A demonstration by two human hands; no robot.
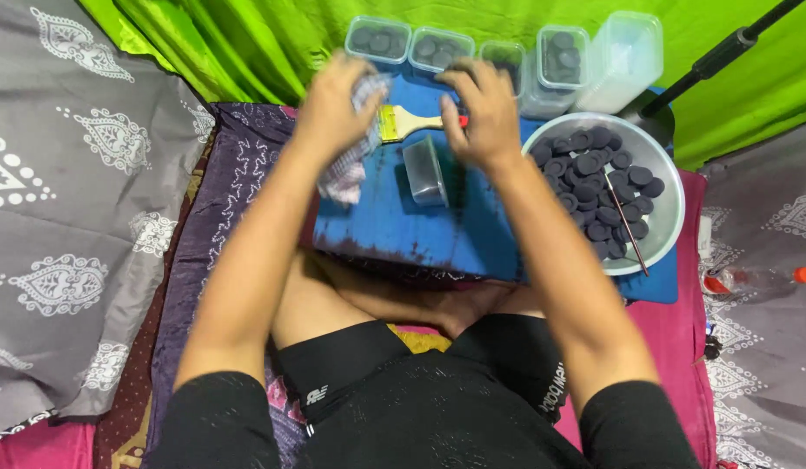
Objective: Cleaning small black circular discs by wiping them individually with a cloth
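Your left hand (333, 95) is closed around a crumpled checked cloth (346, 169); the hand covers the upper part of the cloth, and the rest hangs onto the blue board (394, 226). Your right hand (479, 113) rests over the handle end of one flat paintbrush (401, 123). Only the bristles, the ferrule and a red tip of the handle show. Whether the fingers are clamped on the handle cannot be determined; motion blur obscures them.

One small clear tub (424, 169) lies on the board between your hands, blurred.

Along the far edge, count four clear containers (442, 45) holding dark discs. Your hands partly hide the front walls of the middle ones. One taller frosted container (624, 56) stands at the right.

One white bowl (672, 208) holds the dark discs (594, 182); they are too numerous and overlapped to count. One thin stick (627, 226) lies across them.
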